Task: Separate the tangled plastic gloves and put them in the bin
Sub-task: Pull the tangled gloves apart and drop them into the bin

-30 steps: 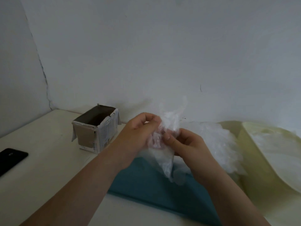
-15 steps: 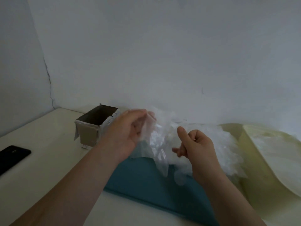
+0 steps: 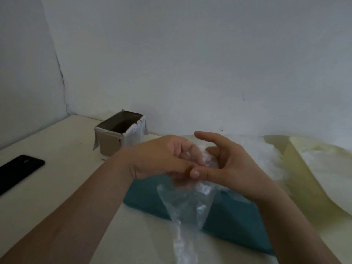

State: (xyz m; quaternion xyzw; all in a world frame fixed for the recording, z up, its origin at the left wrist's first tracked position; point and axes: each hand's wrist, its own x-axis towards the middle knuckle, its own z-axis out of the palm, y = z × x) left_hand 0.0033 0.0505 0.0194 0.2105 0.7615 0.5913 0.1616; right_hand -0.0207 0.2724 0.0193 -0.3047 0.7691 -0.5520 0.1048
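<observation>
A dark phone lies at the left edge of a pale table; behind it the open cardboard bin stands against the wall, well apart from the work. The left hand is clenched on the top of one clear plastic glove, fingers curled round the film and the thumb closing on it; the glove hangs down in front of a teal pad. The right hand meets it with forefinger straight and free, the other fingers half curled behind the film and the thumb laid against the left thumb; whether it pinches the glove cannot be told. Further right the heap of tangled gloves rests beside a yellowish sheet. The step in hand looks like the freeing of a single glove; next, probably, the right hand lets go entirely and the left carries the glove across to the bin, a light, clinging film likely to trail or stick.
</observation>
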